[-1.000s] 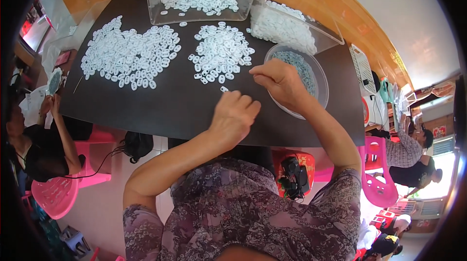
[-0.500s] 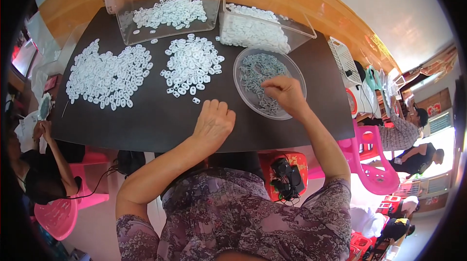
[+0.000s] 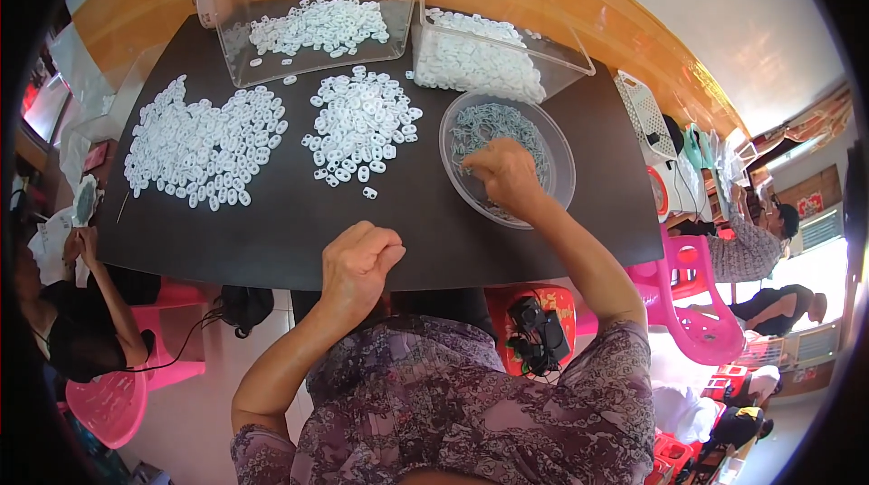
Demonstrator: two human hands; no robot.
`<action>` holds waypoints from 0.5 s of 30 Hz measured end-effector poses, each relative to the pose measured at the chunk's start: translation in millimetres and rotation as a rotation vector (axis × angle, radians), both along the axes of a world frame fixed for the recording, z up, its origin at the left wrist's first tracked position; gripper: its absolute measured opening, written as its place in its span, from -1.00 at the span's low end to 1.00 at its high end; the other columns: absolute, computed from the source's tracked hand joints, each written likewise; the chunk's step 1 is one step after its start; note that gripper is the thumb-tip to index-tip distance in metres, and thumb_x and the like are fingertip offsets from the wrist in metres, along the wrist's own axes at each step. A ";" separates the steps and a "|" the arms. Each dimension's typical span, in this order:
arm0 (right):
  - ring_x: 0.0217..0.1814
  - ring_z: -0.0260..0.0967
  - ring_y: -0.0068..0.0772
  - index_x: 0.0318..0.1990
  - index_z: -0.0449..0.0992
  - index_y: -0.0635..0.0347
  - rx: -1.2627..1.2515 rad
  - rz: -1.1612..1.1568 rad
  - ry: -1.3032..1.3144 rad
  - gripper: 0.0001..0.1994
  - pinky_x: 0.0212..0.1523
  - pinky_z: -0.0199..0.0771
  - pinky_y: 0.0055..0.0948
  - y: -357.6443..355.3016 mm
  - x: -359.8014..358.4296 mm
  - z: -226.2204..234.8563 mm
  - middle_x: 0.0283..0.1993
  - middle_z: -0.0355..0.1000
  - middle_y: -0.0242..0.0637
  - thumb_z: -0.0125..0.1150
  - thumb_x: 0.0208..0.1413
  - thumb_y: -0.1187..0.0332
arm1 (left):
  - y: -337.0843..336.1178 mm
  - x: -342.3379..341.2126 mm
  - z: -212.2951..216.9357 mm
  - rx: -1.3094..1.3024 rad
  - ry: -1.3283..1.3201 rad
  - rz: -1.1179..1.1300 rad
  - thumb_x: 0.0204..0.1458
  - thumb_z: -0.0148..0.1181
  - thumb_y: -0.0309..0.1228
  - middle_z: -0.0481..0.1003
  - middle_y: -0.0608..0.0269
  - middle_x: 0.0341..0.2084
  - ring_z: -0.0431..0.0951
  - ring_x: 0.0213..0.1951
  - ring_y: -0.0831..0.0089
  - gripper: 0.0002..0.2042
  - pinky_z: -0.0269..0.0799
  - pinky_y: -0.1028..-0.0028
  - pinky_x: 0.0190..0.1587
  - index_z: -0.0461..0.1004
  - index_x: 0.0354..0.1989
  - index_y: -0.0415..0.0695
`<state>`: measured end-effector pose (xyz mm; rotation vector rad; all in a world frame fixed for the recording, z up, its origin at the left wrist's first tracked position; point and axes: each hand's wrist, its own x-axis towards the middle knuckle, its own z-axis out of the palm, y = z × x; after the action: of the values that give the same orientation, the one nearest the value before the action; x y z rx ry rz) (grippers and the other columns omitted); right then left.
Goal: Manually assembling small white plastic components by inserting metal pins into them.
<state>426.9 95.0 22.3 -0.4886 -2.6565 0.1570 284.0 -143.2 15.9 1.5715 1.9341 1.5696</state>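
A clear round bowl (image 3: 563, 170) on the dark table holds a heap of small grey metal screws (image 3: 493, 123). My right hand (image 3: 507, 175) is over the near part of this bowl, fingers bent down and pinched together at the screws; what they grip, if anything, is hidden. Near the table's front edge my left hand (image 3: 358, 259) is closed in a loose fist, thumb against the fingers, its contents out of sight. Beyond it lies a pile of small white oval plastic pieces with two holes (image 3: 362, 118). One stray white piece (image 3: 369, 194) sits nearest my left hand.
A wider pile of white pieces (image 3: 204, 141) covers the table's left side. Two clear bins, left (image 3: 317, 71) and right (image 3: 566, 64), hold more of them at the back. A pink chair (image 3: 692, 304) and a seated person (image 3: 756, 232) are at the right; another person (image 3: 86, 331) sits left.
My left hand has drawn back toward me and to the left, turning its thumb side up. My right hand has shifted left over the bowl, its fingers now at the screws.
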 end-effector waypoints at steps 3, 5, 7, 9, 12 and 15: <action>-0.35 0.32 -0.09 -0.52 0.54 0.07 0.010 -0.051 0.037 -0.96 -0.32 0.30 -0.17 -1.7 5.0 8.3 -0.53 0.33 -0.21 0.21 -0.21 0.44 | -6.3 -3.8 4.7 -0.025 -0.146 0.006 -0.21 0.26 -0.60 0.40 0.23 -0.61 0.42 -0.56 0.37 -0.89 0.29 0.46 -0.50 0.47 -0.48 -0.21; -0.33 0.33 -0.10 -0.52 0.54 0.07 -0.048 -0.042 0.049 -0.96 -0.31 0.30 -0.17 -4.2 6.1 3.8 -0.53 0.34 -0.21 0.21 -0.21 0.44 | -9.4 -5.6 9.2 -0.045 -0.172 0.005 -0.19 0.25 -0.61 0.41 0.24 -0.60 0.41 -0.56 0.41 -0.90 0.28 0.49 -0.50 0.48 -0.47 -0.23; -0.32 0.33 -0.10 -0.52 0.54 0.08 -0.106 -0.028 0.062 -0.96 -0.29 0.30 -0.17 -6.2 1.7 -0.4 -0.52 0.35 -0.21 0.22 -0.21 0.44 | -12.0 -5.9 8.4 -0.066 -0.197 0.008 -0.18 0.24 -0.62 0.42 0.24 -0.59 0.41 -0.56 0.46 -0.91 0.28 0.52 -0.50 0.48 -0.46 -0.24; -0.36 0.32 -0.15 -0.53 0.53 0.11 -0.089 0.032 0.079 -0.97 -0.34 0.29 -0.20 -9.4 -5.7 -2.7 -0.54 0.35 -0.26 0.23 -0.21 0.43 | -14.9 -4.9 4.1 -0.061 -0.263 0.009 -0.16 0.23 -0.62 0.42 0.27 -0.59 0.40 -0.56 0.51 -0.93 0.28 0.53 -0.50 0.49 -0.46 -0.25; -0.37 0.32 -0.15 -0.58 0.49 0.13 -0.071 0.004 0.029 -0.96 -0.35 0.28 -0.20 -7.9 -12.6 -8.0 -0.54 0.36 -0.25 0.21 -0.20 0.43 | -15.7 -3.5 0.8 -0.053 -0.295 0.008 -0.15 0.23 -0.61 0.42 0.28 -0.60 0.39 -0.56 0.54 -0.93 0.27 0.55 -0.50 0.49 -0.46 -0.25; -0.34 0.34 -0.06 -0.60 0.45 0.17 -0.081 -0.012 -0.040 -0.94 -0.28 0.32 -0.17 -8.7 -14.5 -8.5 -0.52 0.38 -0.16 0.21 -0.22 0.46 | -18.1 -4.2 4.4 -0.070 -0.323 0.019 -0.14 0.23 -0.60 0.41 0.29 -0.60 0.37 -0.56 0.56 -0.94 0.26 0.56 -0.50 0.49 -0.46 -0.26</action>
<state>412.4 86.3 13.8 -0.5394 -2.6943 0.2538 279.8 -161.2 20.3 1.1884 1.8089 1.6266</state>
